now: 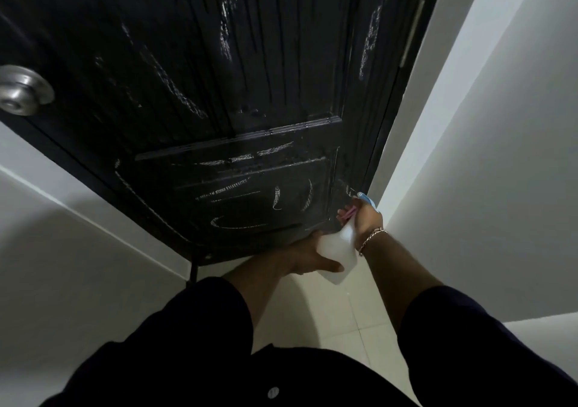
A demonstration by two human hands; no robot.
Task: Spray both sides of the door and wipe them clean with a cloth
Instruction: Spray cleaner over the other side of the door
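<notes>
A black panelled door (219, 78) fills the upper view, streaked with white chalk-like marks and wet runs. Low at its bottom right corner I hold a translucent white spray bottle (339, 250) with a blue nozzle and pink trigger, pointed at the door. My right hand (366, 218) grips the bottle's neck with fingers on the trigger. My left hand (308, 258) cups the bottle's body from the left and below. No cloth is visible.
A silver round door knob (23, 90) sits at the left edge of the door. White walls (484, 172) stand close on the right and left. Pale floor tiles (344, 319) lie below. A hinge (413, 31) shows on the door's right side.
</notes>
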